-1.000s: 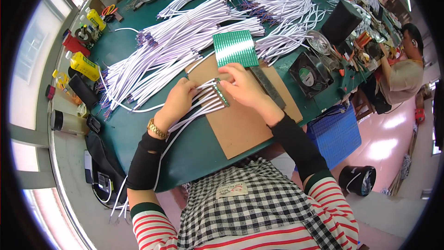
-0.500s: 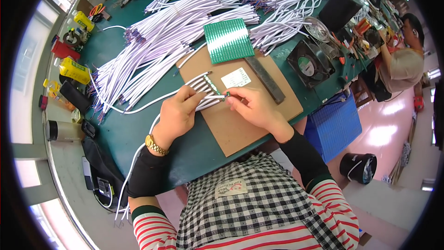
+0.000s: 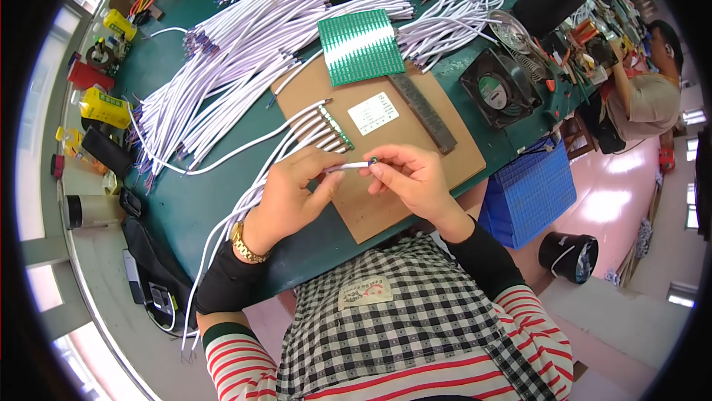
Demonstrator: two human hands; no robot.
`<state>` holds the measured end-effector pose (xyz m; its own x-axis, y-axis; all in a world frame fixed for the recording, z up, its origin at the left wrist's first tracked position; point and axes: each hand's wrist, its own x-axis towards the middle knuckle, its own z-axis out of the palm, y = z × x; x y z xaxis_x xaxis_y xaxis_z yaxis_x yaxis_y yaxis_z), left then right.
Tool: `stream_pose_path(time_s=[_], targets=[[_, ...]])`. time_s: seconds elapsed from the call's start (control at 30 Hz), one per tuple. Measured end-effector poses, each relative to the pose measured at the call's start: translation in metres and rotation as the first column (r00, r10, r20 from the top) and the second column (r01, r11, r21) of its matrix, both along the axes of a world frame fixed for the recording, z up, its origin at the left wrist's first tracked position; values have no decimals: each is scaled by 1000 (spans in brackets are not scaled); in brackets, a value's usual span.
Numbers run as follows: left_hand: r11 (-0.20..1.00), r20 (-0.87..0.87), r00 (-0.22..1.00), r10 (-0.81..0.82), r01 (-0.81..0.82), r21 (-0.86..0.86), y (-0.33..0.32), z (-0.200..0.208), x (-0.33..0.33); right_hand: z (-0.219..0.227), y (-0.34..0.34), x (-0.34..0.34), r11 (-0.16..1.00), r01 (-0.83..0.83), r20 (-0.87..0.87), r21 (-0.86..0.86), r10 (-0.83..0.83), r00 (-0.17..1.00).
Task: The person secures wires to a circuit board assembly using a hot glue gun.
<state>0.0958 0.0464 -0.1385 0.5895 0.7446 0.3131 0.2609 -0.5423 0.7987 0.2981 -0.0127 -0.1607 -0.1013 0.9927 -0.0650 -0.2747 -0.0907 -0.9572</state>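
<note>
Between the finger and thumb of my right hand (image 3: 415, 181) is a small green circuit board (image 3: 373, 160). A white cable (image 3: 347, 167) runs from that board back into my left hand (image 3: 291, 192), whose fingers are closed round it. Just beyond, a row of small green boards (image 3: 337, 129) lies on a brown cardboard sheet (image 3: 378, 215), with several white cables (image 3: 300, 132) joined along it. Those cables trail under and past my left wrist toward the table edge. I cannot make out the joint between the held cable and its board.
On the cardboard are a green circuit board panel (image 3: 361, 48), a white label (image 3: 373, 113) and a dark bar (image 3: 423, 113). Bundles of white cables (image 3: 252, 37) cover the far table. A black fan (image 3: 498, 95) stands right, above a blue crate (image 3: 530, 189). A co-worker (image 3: 645, 104) sits far right.
Both hands have drawn back toward me, away from the row. The small board and its cable now sit apart from the row, held between my hands.
</note>
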Motion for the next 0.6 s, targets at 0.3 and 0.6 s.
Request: stream_pose_path(time_s=[0.3,0.6], targets=[[984,-94,991,-100,112,138,-6,11,-3,14,-14,15,977,-212,159,-18,212,964],[921,-181,946,-268,307,241,-6,7,-5,20,-7,25,853,-446,-20,-271,458,889]])
